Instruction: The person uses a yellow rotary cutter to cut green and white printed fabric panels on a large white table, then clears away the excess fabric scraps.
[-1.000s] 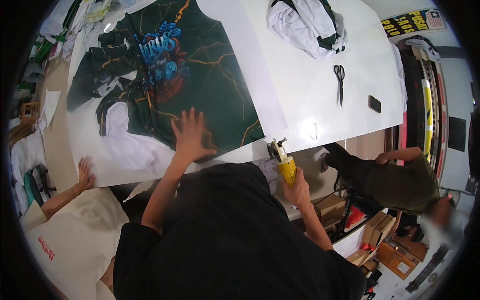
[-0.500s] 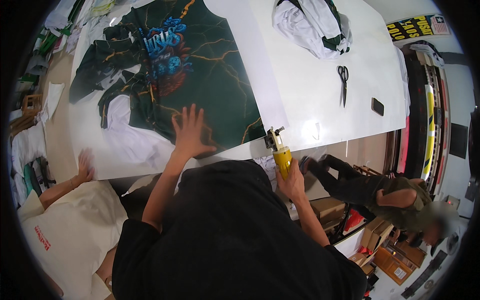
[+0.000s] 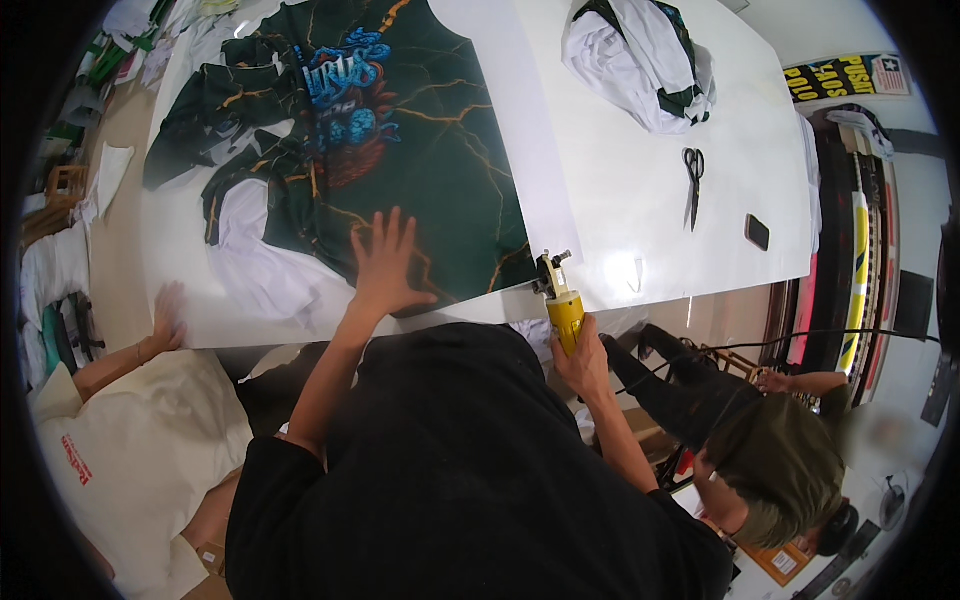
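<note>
Dark green printed fabric (image 3: 440,200) with orange lightning lines and a blue and red graphic lies flat on the white table. My left hand (image 3: 385,268) rests on its near part, fingers spread and palm down. In my right hand (image 3: 583,358) is a yellow handheld electric fabric cutter (image 3: 566,310), gripped round its body. The cutter's dark metal head sits at the fabric's near right corner, by the table's front edge. Whether its blade touches the cloth cannot be made out.
Black scissors (image 3: 693,188), a phone (image 3: 757,232) and a bundle of white and green cloth (image 3: 640,65) lie on the table's right side. White paper (image 3: 535,150) runs beside the fabric. One person's hand (image 3: 168,315) rests at the table's left edge; another person (image 3: 770,450) stands right, near a black cable (image 3: 800,340).
My hands and the cutter stay nearly in place. Table items sit slightly lower and farther right in view. The person at right has shifted position, and a black cable now shows beside them.
</note>
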A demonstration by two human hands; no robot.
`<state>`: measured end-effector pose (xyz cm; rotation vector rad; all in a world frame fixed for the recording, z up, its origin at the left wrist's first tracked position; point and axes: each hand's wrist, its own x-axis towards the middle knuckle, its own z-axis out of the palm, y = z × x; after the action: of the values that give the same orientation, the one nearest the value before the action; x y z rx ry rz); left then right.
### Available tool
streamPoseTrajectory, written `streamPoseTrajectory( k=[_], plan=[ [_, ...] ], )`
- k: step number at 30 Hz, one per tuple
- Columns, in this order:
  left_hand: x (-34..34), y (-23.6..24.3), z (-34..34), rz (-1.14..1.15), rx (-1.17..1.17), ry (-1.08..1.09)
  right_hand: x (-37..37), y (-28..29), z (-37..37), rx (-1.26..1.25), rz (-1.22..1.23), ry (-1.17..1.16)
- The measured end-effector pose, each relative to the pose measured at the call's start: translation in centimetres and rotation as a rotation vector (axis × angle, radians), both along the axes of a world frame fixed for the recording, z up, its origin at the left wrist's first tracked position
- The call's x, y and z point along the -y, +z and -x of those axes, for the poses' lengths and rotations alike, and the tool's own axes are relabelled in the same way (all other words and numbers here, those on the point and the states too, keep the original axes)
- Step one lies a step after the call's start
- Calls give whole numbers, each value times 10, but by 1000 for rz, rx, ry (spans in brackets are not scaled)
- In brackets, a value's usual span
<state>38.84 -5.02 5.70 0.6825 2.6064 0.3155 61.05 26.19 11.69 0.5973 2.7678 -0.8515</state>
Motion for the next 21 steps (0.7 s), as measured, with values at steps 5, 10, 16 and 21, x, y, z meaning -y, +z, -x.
streamPoseTrajectory(
  k=[5, 10, 16, 21],
  plan=[
    [0, 1, 1, -8, -9, 0, 3, 1, 20, 17, -12, -6],
    [3, -6, -1, 17, 1, 4, 2, 3, 41, 42, 19, -16],
    [3, 4, -2, -34, -26, 18, 3, 7, 69, 84, 18, -34],
    [4, -3, -7, -48, -68, 16, 2, 5, 90, 54, -1, -16]
  ],
)
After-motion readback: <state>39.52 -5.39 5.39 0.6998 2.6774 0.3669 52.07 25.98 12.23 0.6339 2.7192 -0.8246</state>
